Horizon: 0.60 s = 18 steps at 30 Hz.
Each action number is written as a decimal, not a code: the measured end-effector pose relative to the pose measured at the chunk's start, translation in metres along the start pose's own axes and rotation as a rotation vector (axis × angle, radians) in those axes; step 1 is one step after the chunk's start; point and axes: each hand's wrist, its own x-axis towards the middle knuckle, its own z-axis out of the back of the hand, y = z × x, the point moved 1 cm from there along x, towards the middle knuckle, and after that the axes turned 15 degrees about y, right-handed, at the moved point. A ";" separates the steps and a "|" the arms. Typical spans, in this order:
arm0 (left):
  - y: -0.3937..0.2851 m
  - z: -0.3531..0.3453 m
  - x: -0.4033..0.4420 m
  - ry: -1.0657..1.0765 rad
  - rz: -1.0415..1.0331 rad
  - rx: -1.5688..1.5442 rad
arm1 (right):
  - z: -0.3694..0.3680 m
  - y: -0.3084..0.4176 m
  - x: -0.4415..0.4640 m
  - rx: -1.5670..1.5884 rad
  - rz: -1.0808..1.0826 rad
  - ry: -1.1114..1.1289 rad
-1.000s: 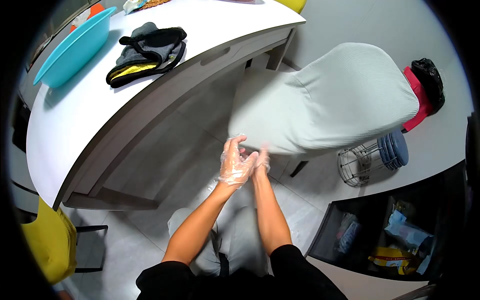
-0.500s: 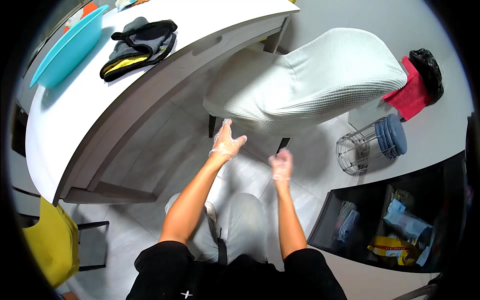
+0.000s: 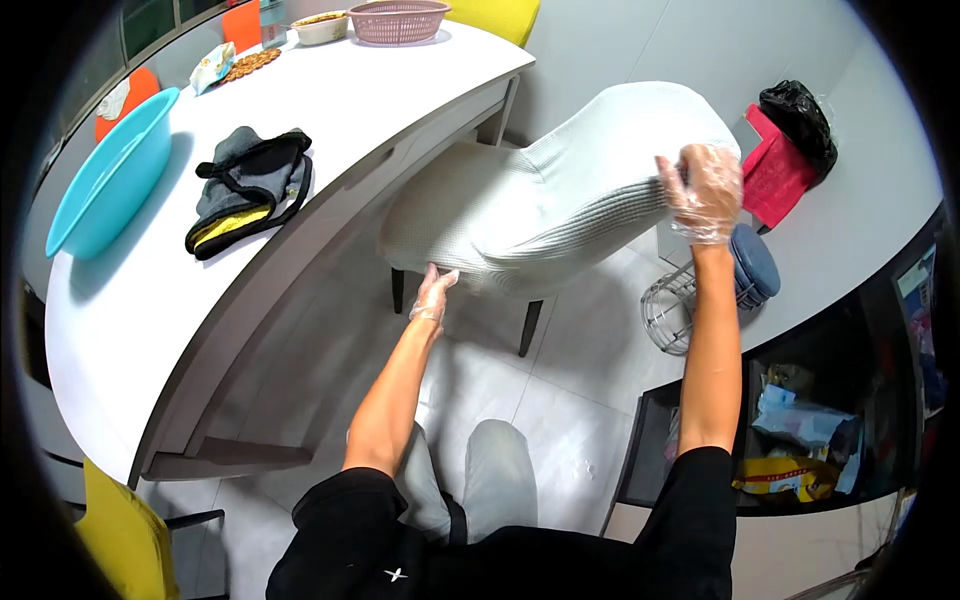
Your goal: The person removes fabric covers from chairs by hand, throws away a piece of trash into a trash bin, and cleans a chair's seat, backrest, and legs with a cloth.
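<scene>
A chair in a ribbed white fabric cover [image 3: 590,150] stands with its seat partly under the table edge. My right hand [image 3: 708,190], in a clear plastic glove, grips the top of its backrest, thumb on the near side and fingers bent over the edge. My left hand [image 3: 433,297], gloved as well, holds the near edge of the seat; some of its fingers are hidden there. Dark chair legs [image 3: 530,328] show below the cover.
On the white table [image 3: 370,95] are a turquoise basin [image 3: 115,180], a folded grey cloth [image 3: 250,185] and a pink basket [image 3: 398,22]. Blue-topped stools [image 3: 752,262] stand by the wall at right. A dark open cabinet [image 3: 850,400] holds packets. A yellow chair [image 3: 120,530] is at lower left.
My right hand has moved up and right onto the backrest, and my left hand has closed on the seat edge. The view has shifted, showing more of the table's far end.
</scene>
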 end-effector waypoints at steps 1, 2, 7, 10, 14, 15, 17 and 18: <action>0.002 -0.006 0.002 0.002 -0.038 -0.042 | -0.008 0.010 0.006 0.002 0.044 -0.048; 0.005 -0.010 0.003 0.004 -0.072 -0.082 | -0.019 0.021 0.010 0.005 0.084 -0.092; 0.006 -0.035 0.010 -0.072 -0.084 0.075 | -0.032 0.041 0.021 0.100 0.175 -0.109; 0.020 -0.044 0.020 -0.040 -0.126 0.115 | -0.019 0.005 0.031 -0.045 0.384 -0.180; 0.005 -0.064 0.007 0.006 -0.037 0.067 | -0.033 -0.029 0.023 -0.100 0.120 -0.020; -0.002 -0.066 0.001 0.025 -0.029 0.059 | -0.034 -0.029 0.023 -0.103 0.124 -0.029; -0.010 -0.066 -0.004 0.064 -0.001 0.031 | -0.036 -0.028 0.024 -0.114 0.133 -0.055; -0.011 -0.062 0.000 0.071 -0.017 0.044 | -0.035 -0.025 0.025 -0.129 0.144 -0.072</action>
